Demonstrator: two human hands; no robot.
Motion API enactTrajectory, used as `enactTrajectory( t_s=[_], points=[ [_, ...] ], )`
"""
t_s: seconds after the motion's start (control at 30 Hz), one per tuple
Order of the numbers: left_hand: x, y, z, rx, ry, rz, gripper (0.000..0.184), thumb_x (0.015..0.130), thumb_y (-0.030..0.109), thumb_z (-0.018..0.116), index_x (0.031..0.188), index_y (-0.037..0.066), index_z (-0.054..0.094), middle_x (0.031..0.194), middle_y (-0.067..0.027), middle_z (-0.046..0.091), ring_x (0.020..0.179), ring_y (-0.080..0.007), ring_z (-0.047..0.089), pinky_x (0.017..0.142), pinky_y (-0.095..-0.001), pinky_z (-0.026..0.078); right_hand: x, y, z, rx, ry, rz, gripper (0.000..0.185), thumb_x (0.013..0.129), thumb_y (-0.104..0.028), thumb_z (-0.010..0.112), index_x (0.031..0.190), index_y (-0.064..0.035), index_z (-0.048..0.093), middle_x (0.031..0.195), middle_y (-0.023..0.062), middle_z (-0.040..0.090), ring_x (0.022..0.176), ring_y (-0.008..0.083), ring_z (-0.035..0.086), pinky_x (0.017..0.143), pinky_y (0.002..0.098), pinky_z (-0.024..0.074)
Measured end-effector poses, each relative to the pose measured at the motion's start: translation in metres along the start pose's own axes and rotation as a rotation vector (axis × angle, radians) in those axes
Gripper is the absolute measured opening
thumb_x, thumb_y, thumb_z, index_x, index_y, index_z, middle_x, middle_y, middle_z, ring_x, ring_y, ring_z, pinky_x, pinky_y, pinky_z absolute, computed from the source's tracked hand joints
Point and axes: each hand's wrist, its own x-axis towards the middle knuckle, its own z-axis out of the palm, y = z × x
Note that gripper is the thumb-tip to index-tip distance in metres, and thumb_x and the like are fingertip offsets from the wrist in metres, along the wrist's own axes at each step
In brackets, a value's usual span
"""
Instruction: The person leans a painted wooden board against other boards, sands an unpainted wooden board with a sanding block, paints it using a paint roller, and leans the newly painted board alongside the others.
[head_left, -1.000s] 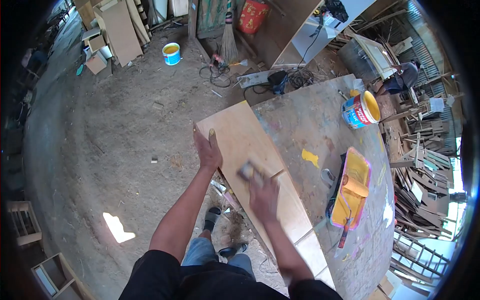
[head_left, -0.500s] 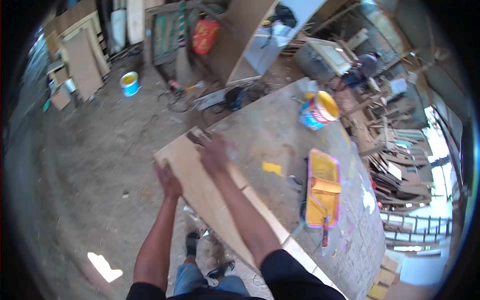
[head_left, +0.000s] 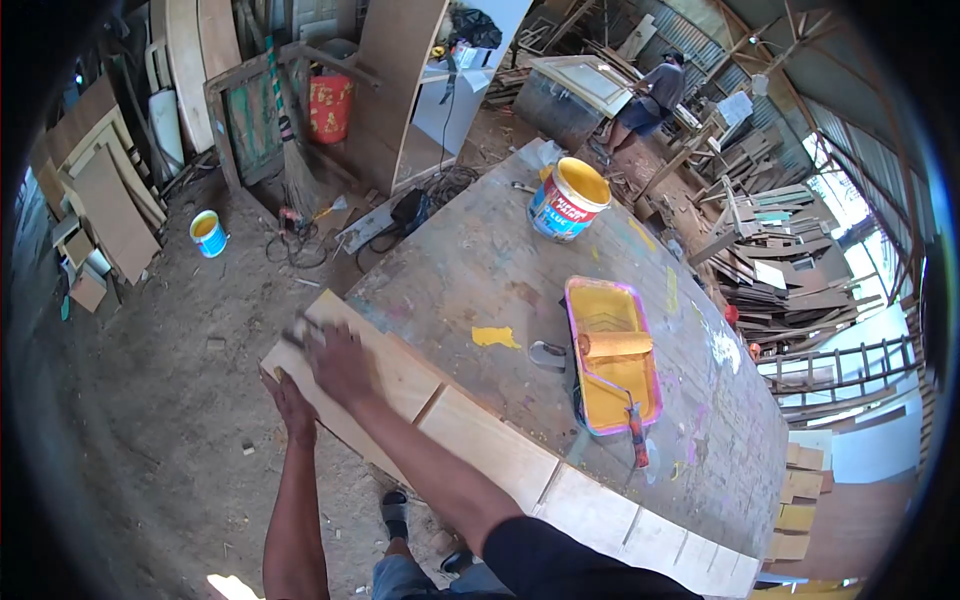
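A long pale wooden piece (head_left: 480,455) with dark cross grooves lies along the near edge of the worktable (head_left: 440,290). My left hand (head_left: 292,408) is closed around its left edge near the far end, thumb towards the top face. My right hand (head_left: 342,362) presses on the top face beside it, fingers bent over a dark flat pad (head_left: 300,330). The pad is blurred and partly hidden, so its exact kind is unclear. To the right, a yellow paint tray (head_left: 607,405) holds a paint roller (head_left: 617,345). Behind it stands a paint bucket (head_left: 570,200) with yellow inside.
A smaller paint bucket (head_left: 208,234) stands on the dirt floor at left. A broom (head_left: 290,160), a red bin (head_left: 330,108) and a tall cabinet (head_left: 400,100) are at the back. Another person (head_left: 655,95) is farther off near stacked timber (head_left: 790,235).
My right hand and the pad have moved from the wood's far right corner towards its left edge. My left hand keeps to the edge. The view has shifted and sharpened.
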Motion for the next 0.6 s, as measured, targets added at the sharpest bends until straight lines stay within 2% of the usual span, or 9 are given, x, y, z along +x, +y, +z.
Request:
enactTrajectory(
  t_s=[0.07,0.13,0.2,0.23,0.33,0.4,0.47,0.5,0.6],
  points=[
    [0.008,0.001,-0.015,0.052,-0.146,-0.034,0.067,0.112,0.028,0.05,0.165,-0.002,0.021,0.165,-0.0193,0.032,0.149,-0.0283,0.038,0.124,-0.0383,0.029,-0.076,-0.006,-0.014,0.09,0.119,-0.054,0.037,0.093,-0.022,0.07,0.129,-0.0123,0.07,0.128,0.0202,0.061,0.118,0.0397,0.057,0.098,0.0519,0.0465],
    [0.013,0.027,-0.009,-0.208,-0.137,-0.141,0.061,0.11,0.024,0.054,0.161,0.0,0.031,0.161,-0.016,0.04,0.146,-0.026,0.042,0.122,-0.0376,0.031,-0.131,-0.012,-0.04,0.155,-0.007,-0.024,0.035,0.093,-0.021,0.068,0.128,-0.0124,0.07,0.129,0.0207,0.06,0.118,0.0392,0.057,0.097,0.0516,0.0472],
    [0.015,0.032,-0.022,-0.01,-0.232,-0.169,0.05,0.108,0.021,0.059,0.151,0.001,0.044,0.146,-0.0093,0.055,0.133,-0.021,0.051,0.113,-0.0359,0.038,-0.109,-0.009,-0.034,0.141,0.028,-0.021,0.037,0.092,-0.02,0.069,0.128,-0.0117,0.069,0.13,0.0207,0.06,0.118,0.039,0.058,0.096,0.0515,0.0476],
    [0.013,0.036,-0.018,-0.011,-0.217,-0.116,0.039,0.107,0.02,0.06,0.141,0.003,0.053,0.125,-0.0023,0.062,0.112,-0.0148,0.054,0.096,-0.0316,0.042,-0.095,-0.01,-0.027,0.125,0.077,-0.017,0.038,0.092,-0.02,0.07,0.128,-0.011,0.068,0.131,0.0207,0.06,0.118,0.0389,0.058,0.095,0.0515,0.0479],
    [0.014,0.049,-0.016,0.075,-0.204,-0.181,0.032,0.108,0.024,0.06,0.136,0.007,0.057,0.11,0.0022,0.061,0.091,-0.0092,0.05,0.08,-0.0259,0.038,-0.07,-0.011,-0.023,0.152,0.149,0.059,0.04,0.09,-0.02,0.071,0.129,-0.0097,0.067,0.132,0.0199,0.06,0.118,0.0383,0.058,0.094,0.0514,0.0486],
    [0.017,0.054,-0.019,0.145,-0.287,-0.183,0.032,0.109,0.028,0.061,0.134,0.008,0.058,0.102,0.0035,0.059,0.087,-0.0087,0.05,0.078,-0.0264,0.04,-0.118,0.002,-0.044,0.101,-0.037,0.07,0.038,0.094,-0.014,0.061,0.131,-0.005,0.065,0.139,0.0227,0.057,0.121,0.0396,0.058,0.094,0.0475,0.0526],
    [0.02,0.046,-0.023,0.136,-0.283,-0.189,0.032,0.108,0.029,0.062,0.133,0.008,0.059,0.099,0.0042,0.058,0.086,-0.0083,0.05,0.078,-0.0269,0.041,-0.216,0.016,-0.058,0.082,0.114,0.101,0.048,0.091,-0.02,0.071,0.137,-0.0109,0.064,0.138,0.0213,0.057,0.121,0.0382,0.057,0.097,0.0511,0.0489],
    [0.022,0.04,-0.02,0.081,-0.24,-0.174,0.033,0.108,0.03,0.063,0.132,0.008,0.059,0.095,0.0049,0.057,0.085,-0.0079,0.049,0.079,-0.0275,0.042,-0.264,0.021,-0.08,0.085,0.047,0.138,0.051,0.091,-0.019,0.072,0.14,-0.0106,0.062,0.139,0.0218,0.056,0.121,0.0382,0.057,0.098,0.0512,0.0487],
    [0.025,0.043,-0.025,0.135,-0.291,-0.214,0.034,0.108,0.029,0.064,0.133,0.006,0.058,0.108,0.0014,0.063,0.096,-0.0092,0.057,0.087,-0.0301,0.047,-0.272,0.029,-0.1,0.067,0.054,0.181,0.045,0.091,-0.015,0.067,0.135,-0.0067,0.062,0.139,0.0225,0.055,0.124,0.0382,0.056,0.1,0.0473,0.0479]
  ],
)
